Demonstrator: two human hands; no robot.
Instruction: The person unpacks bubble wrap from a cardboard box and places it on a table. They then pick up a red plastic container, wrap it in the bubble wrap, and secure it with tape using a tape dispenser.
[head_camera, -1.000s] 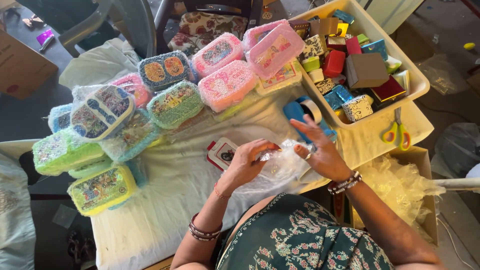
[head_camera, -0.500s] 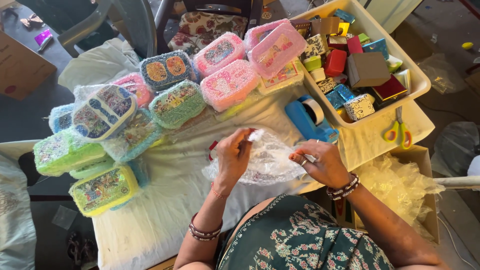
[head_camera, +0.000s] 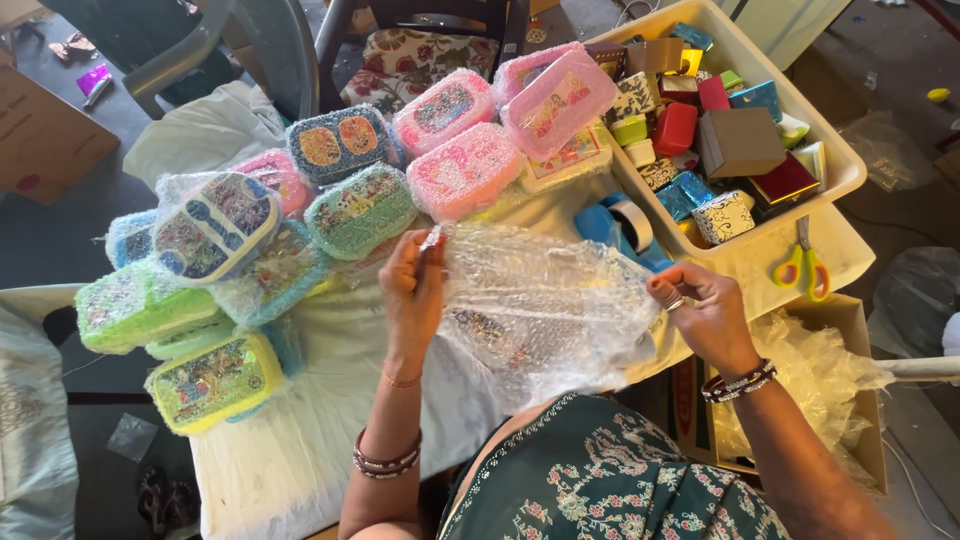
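Note:
A clear sheet of bubble wrap (head_camera: 545, 300) is stretched out flat above the table between both hands. My left hand (head_camera: 412, 290) pinches its upper left corner. My right hand (head_camera: 700, 310) grips its right edge, with a ring and bracelets on that arm. Through the sheet a small dark patterned item shows faintly on the table; I cannot make out what it is. Just beyond the sheet lies a blue tape dispenser (head_camera: 620, 225).
Several bubble-wrapped lunch boxes in pink, blue, green and yellow (head_camera: 345, 210) crowd the white-covered table (head_camera: 290, 450) at left and back. A cream bin (head_camera: 830, 150) of small gift boxes stands at right, scissors (head_camera: 803, 265) beside it. A cardboard box with plastic (head_camera: 800, 360) sits lower right.
The hands lifted the bubble wrap and drew apart, spreading the crumpled sheet open; it now covers the small item that lay bare on the table a second ago.

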